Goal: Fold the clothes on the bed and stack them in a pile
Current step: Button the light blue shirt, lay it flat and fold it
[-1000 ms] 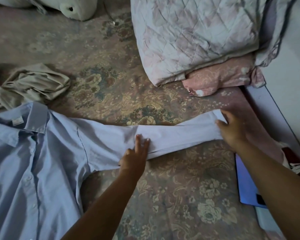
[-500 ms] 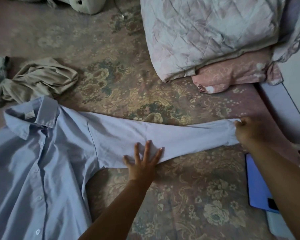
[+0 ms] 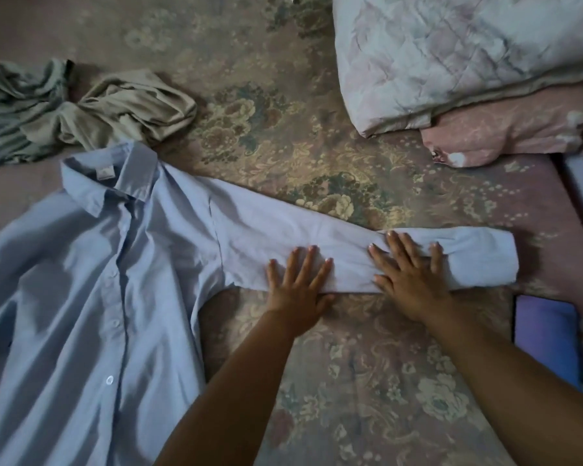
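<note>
The right hand (image 3: 409, 280) has released the cuff and now presses flat on the sleeve (image 3: 317, 240) of the blue shirt (image 3: 98, 280), beside the left hand (image 3: 298, 287). Fingers of both spread apart. Sleeve smoothed on the bed (image 3: 367, 381); ready to fold inward toward the collar (image 3: 115, 176).

The room is dim, the light flat and soft with a cool, bluish cast. The pale blue buttoned cotton shirt (image 3: 91, 274) catches the most of it and reads almost washed out along its outstretched sleeve, while the floral-patterned dusty-pink bedspread (image 3: 367, 381) looks muddy and grainy. Shadows are faint: a soft dark edge under the sleeve's near side and beneath the quilted pale blanket (image 3: 451, 55) at far right. No glare anywhere. Detail is smeared, as if by noise smoothing, and the crumpled beige garment (image 3: 132, 105) at far left is soft. Wide-angle bending stretches the forearms toward the near edge.
</note>
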Motion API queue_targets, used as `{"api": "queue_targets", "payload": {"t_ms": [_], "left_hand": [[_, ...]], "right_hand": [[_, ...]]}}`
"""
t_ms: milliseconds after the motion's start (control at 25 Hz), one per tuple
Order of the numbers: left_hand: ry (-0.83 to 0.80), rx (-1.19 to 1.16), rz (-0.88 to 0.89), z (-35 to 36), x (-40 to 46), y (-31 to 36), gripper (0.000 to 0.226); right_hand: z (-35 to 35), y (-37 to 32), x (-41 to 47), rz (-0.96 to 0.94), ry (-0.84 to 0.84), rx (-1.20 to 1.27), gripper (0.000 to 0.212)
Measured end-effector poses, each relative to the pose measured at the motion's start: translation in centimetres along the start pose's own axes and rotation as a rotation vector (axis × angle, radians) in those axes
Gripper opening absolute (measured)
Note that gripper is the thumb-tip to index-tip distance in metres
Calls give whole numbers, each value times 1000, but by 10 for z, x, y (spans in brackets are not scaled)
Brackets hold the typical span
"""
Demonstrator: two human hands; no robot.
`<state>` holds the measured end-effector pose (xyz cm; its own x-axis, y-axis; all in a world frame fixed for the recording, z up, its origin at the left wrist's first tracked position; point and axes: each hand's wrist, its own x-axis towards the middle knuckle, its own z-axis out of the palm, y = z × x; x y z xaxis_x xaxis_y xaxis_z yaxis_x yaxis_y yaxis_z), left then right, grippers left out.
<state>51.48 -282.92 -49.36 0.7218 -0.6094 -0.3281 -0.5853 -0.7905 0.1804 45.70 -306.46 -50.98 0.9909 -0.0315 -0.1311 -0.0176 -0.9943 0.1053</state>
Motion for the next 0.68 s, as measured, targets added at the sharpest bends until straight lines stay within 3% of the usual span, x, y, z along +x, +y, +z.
{"api": "queue_targets", "payload": {"t_ms": [200, 320, 400, 480, 560, 680], "left_hand": [[81, -65, -21, 3, -119, -7, 59], [99, -12, -54, 23, -235, -42, 76], [-12, 58, -37, 38, -301, -72, 110], [-146, 71, -34, 46, -340, -92, 129], [-224, 79, -35, 57, -359, -105, 124], [-111, 151, 18, 68, -362, -106, 73]], "right_hand": [[-29, -82, -49, -74, 87, 269, 55], [-33, -175, -113, -200, 12, 405, 52], [-31, -225, -152, -312, -160, 417, 80], [-29, -264, -183, -368, -262, 403, 103], [-29, -295, -205, -343, -275, 361, 100], [-24, -327, -221, -218, -91, 351, 52]]}}
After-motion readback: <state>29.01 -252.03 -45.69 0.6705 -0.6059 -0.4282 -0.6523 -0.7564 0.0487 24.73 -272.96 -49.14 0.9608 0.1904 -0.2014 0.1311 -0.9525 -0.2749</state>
